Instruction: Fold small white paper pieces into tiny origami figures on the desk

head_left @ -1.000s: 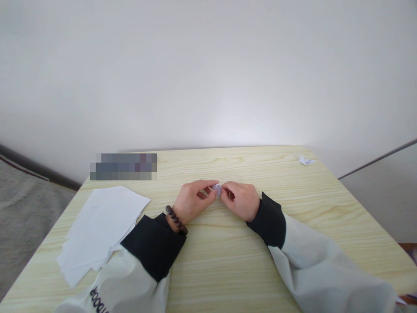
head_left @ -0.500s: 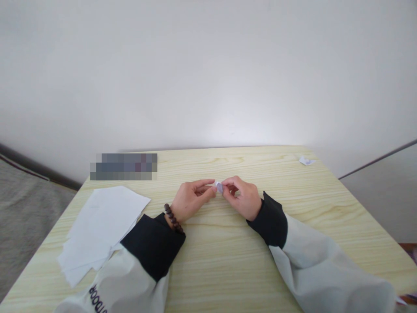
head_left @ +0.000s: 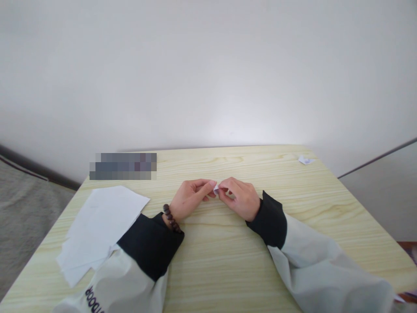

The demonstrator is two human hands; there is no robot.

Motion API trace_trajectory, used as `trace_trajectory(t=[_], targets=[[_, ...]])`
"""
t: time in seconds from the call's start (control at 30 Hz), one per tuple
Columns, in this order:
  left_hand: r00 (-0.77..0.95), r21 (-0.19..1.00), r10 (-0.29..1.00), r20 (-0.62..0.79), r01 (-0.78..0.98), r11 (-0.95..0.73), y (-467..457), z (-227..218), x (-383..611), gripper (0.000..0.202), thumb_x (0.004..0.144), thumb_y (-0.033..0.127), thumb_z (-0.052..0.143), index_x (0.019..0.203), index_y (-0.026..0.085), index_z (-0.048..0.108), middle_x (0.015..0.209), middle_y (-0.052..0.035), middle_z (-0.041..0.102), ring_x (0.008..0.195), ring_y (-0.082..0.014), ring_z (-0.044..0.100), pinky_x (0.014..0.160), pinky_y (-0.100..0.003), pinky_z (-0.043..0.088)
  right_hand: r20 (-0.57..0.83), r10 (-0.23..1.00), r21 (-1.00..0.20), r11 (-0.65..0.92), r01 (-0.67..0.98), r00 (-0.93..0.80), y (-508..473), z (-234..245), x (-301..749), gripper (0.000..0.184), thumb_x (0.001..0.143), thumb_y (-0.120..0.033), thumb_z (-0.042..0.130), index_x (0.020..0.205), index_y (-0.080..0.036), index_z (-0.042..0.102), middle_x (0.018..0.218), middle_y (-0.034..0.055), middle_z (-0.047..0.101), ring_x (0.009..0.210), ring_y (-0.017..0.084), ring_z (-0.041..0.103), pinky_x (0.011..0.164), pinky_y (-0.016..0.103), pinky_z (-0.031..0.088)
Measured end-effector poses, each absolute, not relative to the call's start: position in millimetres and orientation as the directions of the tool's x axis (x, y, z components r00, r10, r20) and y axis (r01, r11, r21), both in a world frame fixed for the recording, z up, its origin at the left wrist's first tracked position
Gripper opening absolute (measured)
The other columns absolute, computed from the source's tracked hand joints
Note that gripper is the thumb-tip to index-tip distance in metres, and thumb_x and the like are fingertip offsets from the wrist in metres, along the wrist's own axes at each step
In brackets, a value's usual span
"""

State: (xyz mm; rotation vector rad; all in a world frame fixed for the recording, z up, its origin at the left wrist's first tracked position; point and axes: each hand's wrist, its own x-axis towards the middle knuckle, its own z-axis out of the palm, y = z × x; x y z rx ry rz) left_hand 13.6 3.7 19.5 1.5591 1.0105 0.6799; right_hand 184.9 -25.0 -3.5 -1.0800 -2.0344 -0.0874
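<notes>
My left hand [head_left: 191,198] and my right hand [head_left: 239,196] meet at the middle of the pale wooden table [head_left: 228,261]. Between their fingertips sits a tiny folded piece of white paper [head_left: 216,189]; both hands pinch it, thumbs and forefingers closed on it, and most of it is hidden by the fingers. A brown bead bracelet [head_left: 171,218] circles my left wrist. Both forearms rest on the tabletop in black-cuffed light sleeves.
A loose stack of white paper sheets [head_left: 97,228] lies at the table's left side. A small folded white paper piece [head_left: 305,160] sits near the far right corner. A blurred-out patch [head_left: 123,166] is at the far left edge. A plain wall stands behind.
The hands stayed together at the table's middle. The fingers shifted on the small paper, and the pinch moved slightly closer together and lower, so less of the paper shows.
</notes>
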Motion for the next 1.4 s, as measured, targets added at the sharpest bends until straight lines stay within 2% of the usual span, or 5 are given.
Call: trace_trajectory(t=[0.27, 0.73, 0.9, 1.1, 1.4], targets=[[0.450, 0.973, 0.887, -0.104, 0.229, -0.002, 2.7, 24.4, 15.4, 0.028, 0.075, 0.042, 0.061, 0.074, 0.014, 0.064, 0.068, 0.0008, 0.063, 0.059, -0.0090, 0.053, 0.059, -0.019, 0.045, 0.711, 0.656, -0.328, 0.629, 0.705, -0.254, -27.6, -3.4, 182.2, 0.007, 0.080, -0.015, 0.052, 0.075, -0.020, 0.050, 0.063, -0.0024, 0.059, 0.056, 0.009, 0.057, 0.054, 0.019, 0.042], [0.472, 0.969, 0.875, -0.107, 0.249, -0.015, 2.7, 23.0, 12.0, 0.030, 0.073, 0.044, 0.061, 0.073, 0.014, 0.065, 0.064, 0.0006, 0.063, 0.058, -0.0095, 0.053, 0.059, -0.021, 0.044, 0.645, 0.714, -0.479, 0.655, 0.585, -0.272, -27.6, -2.8, 182.7, 0.013, 0.077, -0.013, 0.050, 0.088, -0.020, 0.049, 0.069, -0.0021, 0.055, 0.055, 0.009, 0.052, 0.052, 0.020, 0.042], [0.499, 0.974, 0.861, -0.099, 0.227, -0.020, 2.1, 23.7, 10.6, 0.032, 0.073, 0.044, 0.061, 0.081, 0.014, 0.066, 0.070, -0.0014, 0.067, 0.062, -0.0115, 0.057, 0.061, -0.023, 0.045, 0.679, 0.690, -0.456, 0.663, 0.593, -0.249, -28.0, -4.0, 183.2, 0.009, 0.078, -0.013, 0.048, 0.084, -0.020, 0.049, 0.065, -0.0026, 0.056, 0.053, 0.009, 0.052, 0.053, 0.020, 0.042], [0.495, 0.987, 0.862, -0.107, 0.155, 0.033, 2.0, 19.6, 10.9, 0.034, 0.070, 0.042, 0.067, 0.088, 0.014, 0.064, 0.086, -0.0056, 0.070, 0.072, -0.0156, 0.063, 0.065, -0.025, 0.048, 0.721, 0.642, -0.399, 0.692, 0.602, -0.261, -27.3, -5.2, 184.5, 0.009, 0.080, -0.012, 0.049, 0.079, -0.021, 0.050, 0.075, 0.0009, 0.063, 0.062, 0.009, 0.056, 0.055, 0.020, 0.044], [0.456, 0.977, 0.888, -0.053, 0.209, -0.049, 1.8, 20.5, 9.5, 0.029, 0.071, 0.040, 0.067, 0.086, 0.015, 0.070, 0.084, -0.0033, 0.071, 0.074, -0.0166, 0.063, 0.070, -0.026, 0.049, 0.591, 0.786, -0.594, 0.578, 0.559, -0.184, -30.8, 0.6, 186.5, 0.006, 0.081, -0.022, 0.052, 0.085, -0.018, 0.053, 0.068, -0.0010, 0.057, 0.054, 0.008, 0.052, 0.054, 0.020, 0.043]])
